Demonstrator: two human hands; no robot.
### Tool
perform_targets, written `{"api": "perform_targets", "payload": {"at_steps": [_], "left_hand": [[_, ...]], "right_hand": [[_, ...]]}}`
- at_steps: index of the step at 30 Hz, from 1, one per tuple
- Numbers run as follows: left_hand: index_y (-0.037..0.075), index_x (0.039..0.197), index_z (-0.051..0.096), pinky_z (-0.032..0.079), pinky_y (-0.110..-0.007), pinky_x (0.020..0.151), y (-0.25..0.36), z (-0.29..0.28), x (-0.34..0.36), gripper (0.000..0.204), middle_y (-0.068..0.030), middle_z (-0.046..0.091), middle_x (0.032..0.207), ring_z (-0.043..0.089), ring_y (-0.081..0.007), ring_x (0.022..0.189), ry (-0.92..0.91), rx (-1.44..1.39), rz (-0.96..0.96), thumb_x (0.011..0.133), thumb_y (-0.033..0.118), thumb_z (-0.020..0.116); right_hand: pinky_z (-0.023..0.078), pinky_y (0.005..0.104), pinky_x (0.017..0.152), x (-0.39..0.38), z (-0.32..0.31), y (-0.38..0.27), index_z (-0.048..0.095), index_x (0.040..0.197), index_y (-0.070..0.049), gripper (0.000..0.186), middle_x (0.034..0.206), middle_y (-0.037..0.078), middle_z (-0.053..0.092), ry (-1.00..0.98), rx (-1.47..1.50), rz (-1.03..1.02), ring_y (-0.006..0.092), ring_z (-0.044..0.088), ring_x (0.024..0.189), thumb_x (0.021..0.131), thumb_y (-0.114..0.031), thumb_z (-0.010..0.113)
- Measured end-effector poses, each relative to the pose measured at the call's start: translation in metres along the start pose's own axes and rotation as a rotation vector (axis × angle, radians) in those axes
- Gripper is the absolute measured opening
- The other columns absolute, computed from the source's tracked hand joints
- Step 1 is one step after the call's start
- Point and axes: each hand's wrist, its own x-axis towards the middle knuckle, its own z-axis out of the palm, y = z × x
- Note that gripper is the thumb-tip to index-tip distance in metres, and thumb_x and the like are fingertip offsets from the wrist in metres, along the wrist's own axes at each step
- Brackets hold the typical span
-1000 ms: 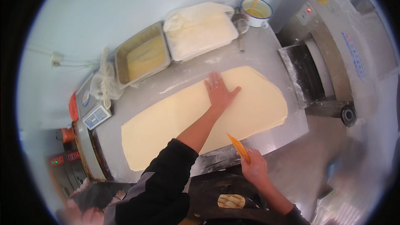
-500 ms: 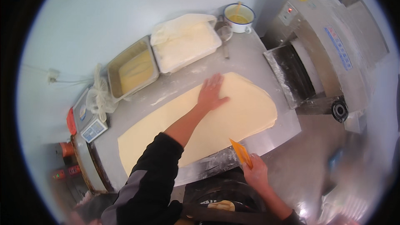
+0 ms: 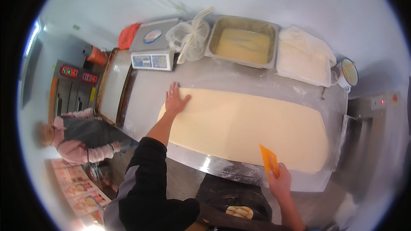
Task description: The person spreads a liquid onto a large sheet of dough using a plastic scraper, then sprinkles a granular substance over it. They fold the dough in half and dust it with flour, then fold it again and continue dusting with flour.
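Observation:
A long, flat sheet of pale dough (image 3: 252, 124) lies across the metal worktable (image 3: 150, 90). My left hand (image 3: 174, 101) rests on the dough's far left corner, palm down with fingers spread. In my right hand (image 3: 280, 182) is an orange dough scraper (image 3: 269, 161), gripped at its lower end. Its blade points away from me, over the dough's near edge on the right. No gap or contact between scraper and dough can be made out.
Along the back stand a scale (image 3: 154, 47), a tied plastic bag (image 3: 188, 34), a metal pan of yellowish liquid (image 3: 209, 45), a white flour tub (image 3: 302, 75) and an enamel mug (image 3: 342, 79). A tray (image 3: 113, 85) is at left, near another person (image 3: 83, 134). A machine (image 3: 376, 137) stands right.
My left hand has shifted from the middle of the dough to its left end. The view has swung left, bringing the other person into sight. My right hand still holds the scraper.

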Motion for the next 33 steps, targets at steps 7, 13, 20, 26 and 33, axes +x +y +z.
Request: {"api": "perform_targets", "payload": {"at_steps": [7, 13, 20, 26, 33], "left_hand": [[0.003, 0.171, 0.022, 0.014, -0.055, 0.135, -0.029, -0.004, -0.042, 0.111, -0.0192, 0.023, 0.179, 0.016, -0.0339, 0.167, 0.000, -0.086, 0.041, 0.092, 0.063, 0.071], [0.003, 0.169, 0.029, 0.010, -0.056, 0.135, 0.010, -0.025, -0.029, 0.106, -0.0207, 0.026, 0.177, 0.017, -0.0358, 0.166, 0.005, -0.022, 0.209, 0.092, 0.059, 0.073], [0.007, 0.165, 0.040, 0.022, -0.050, 0.135, 0.127, 0.007, -0.003, 0.091, -0.0175, 0.040, 0.170, 0.035, -0.0334, 0.159, -0.143, -0.256, 0.690, 0.093, 0.052, 0.073], [0.007, 0.161, 0.045, 0.025, -0.051, 0.134, 0.024, -0.017, -0.016, 0.091, -0.0163, 0.050, 0.162, 0.041, -0.0340, 0.155, -0.059, -0.175, 0.513, 0.087, 0.045, 0.080], [0.007, 0.168, 0.031, 0.022, -0.054, 0.134, -0.072, -0.044, -0.043, 0.097, -0.0179, 0.038, 0.170, 0.035, -0.0361, 0.158, -0.094, -0.162, 0.218, 0.092, 0.049, 0.074]], "right_hand": [[0.054, 0.0499, 0.085, 0.021, 0.037, -0.049, 0.068, 0.111, 0.001, 0.023, 0.104, 0.023, 0.066, -0.114, 0.003, -0.128, 0.0468, 0.065, 0.098, 0.091, -0.009, 0.068], [0.055, 0.0499, 0.084, 0.034, 0.064, -0.092, 0.068, 0.111, 0.002, 0.023, 0.106, 0.023, 0.067, -0.124, -0.009, -0.171, 0.0476, 0.066, 0.098, 0.092, -0.010, 0.070], [0.054, 0.0500, 0.082, 0.032, 0.074, -0.115, 0.067, 0.109, 0.002, 0.021, 0.101, 0.023, 0.065, -0.064, -0.050, -0.104, 0.0478, 0.065, 0.095, 0.092, -0.010, 0.070], [0.054, 0.0492, 0.081, 0.028, 0.071, -0.116, 0.067, 0.111, 0.001, 0.022, 0.099, 0.022, 0.064, -0.073, 0.011, -0.044, 0.0471, 0.065, 0.094, 0.092, -0.010, 0.069], [0.054, 0.0498, 0.082, 0.042, 0.086, -0.112, 0.067, 0.111, 0.003, 0.023, 0.102, 0.024, 0.065, -0.099, 0.014, -0.137, 0.0481, 0.065, 0.095, 0.092, -0.010, 0.069]]}}
